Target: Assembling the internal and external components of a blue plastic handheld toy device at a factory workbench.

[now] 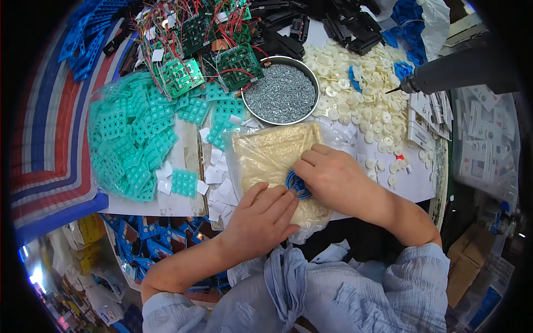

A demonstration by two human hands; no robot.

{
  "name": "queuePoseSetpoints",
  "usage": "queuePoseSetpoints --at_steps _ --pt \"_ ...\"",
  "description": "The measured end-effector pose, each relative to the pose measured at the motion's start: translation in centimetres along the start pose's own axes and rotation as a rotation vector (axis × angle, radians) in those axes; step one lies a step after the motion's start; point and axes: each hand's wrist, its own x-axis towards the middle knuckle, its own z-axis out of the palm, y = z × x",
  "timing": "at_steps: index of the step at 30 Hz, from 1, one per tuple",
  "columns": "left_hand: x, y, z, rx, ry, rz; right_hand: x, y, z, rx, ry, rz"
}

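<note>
From my remote feed, the left hand (261, 213) and right hand (333, 175) press curled fingers around a blue ring-shaped part (297, 185), pinched between both on a clear bag of beige pieces (272, 152). The slick bag could slide, I judge, tipping the nearby screw bowl (313, 77).

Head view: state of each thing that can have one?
Blue ring part: pressed between both hands on the bag.
Clear bag: lying flat, filled with pale pieces.
Metal bowl: upright, full of screws.
Left hand: flat, fingertips on the ring.
Right hand: curled over the ring.
Power screwdriver: lying idle, untouched.
</note>
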Motion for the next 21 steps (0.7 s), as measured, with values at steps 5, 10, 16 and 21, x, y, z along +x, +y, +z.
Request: queuePoseSetpoints --at_steps 5,10,16,21 --pt "-0.5 0.5 -0.3 0.046 -0.049 -0.005 0.3 -0.5 -0.3 -0.057 -0.027 0.018" --pt "-1.6 -0.3 -1.4 -0.156 -0.031 -0.022 -0.8 -0.8 -1.1 0.062 0.189 -0.002" --pt "-7.6 -5.7 -5.8 0.174 0.352 -0.429 -7.9 0.1 -2.5 0.214 0.353 0.312" --pt "-8.3 -6.3 -7.3 0.136 0.159 -0.706 -9.1 0.5 -3.1 0.223 0.335 0.354"
